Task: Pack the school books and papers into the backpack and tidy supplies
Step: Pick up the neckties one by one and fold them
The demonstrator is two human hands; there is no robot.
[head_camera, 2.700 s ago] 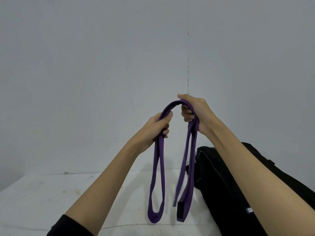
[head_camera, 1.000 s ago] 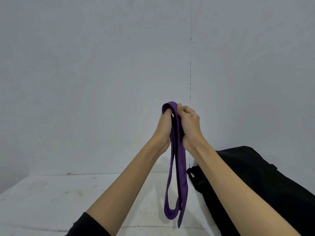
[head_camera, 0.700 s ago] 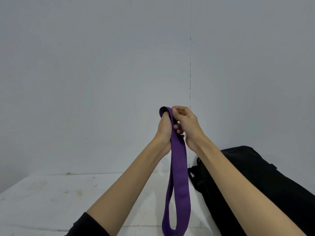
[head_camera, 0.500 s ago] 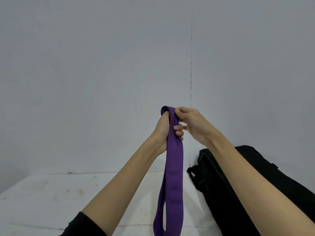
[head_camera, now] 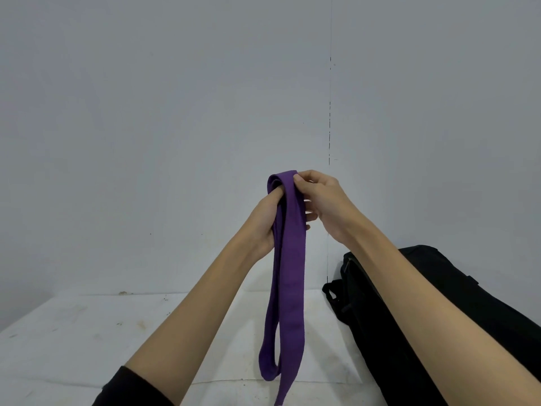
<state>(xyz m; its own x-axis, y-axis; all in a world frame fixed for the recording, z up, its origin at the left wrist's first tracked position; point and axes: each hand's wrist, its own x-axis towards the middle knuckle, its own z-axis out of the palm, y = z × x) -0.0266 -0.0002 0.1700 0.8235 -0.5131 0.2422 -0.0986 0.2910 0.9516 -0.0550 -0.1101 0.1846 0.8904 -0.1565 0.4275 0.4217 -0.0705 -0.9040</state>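
Head view showed left hand [head_camera: 263, 221] gripping the folded purple strap [head_camera: 288, 276], right hand [head_camera: 325, 203] pinching its top, beside the black backpack [head_camera: 439, 312].

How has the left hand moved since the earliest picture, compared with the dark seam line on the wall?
Yes. The left hand has shifted toward the wall seam, closing up beside the right hand on the folded purple strap.

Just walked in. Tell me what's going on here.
A person holds a folded purple strap up in front of a grey wall. The left hand grips it near the top fold, and the right hand pinches that fold. The strap's loops hang down over a white table. A black backpack lies on the table to the right, untouched.
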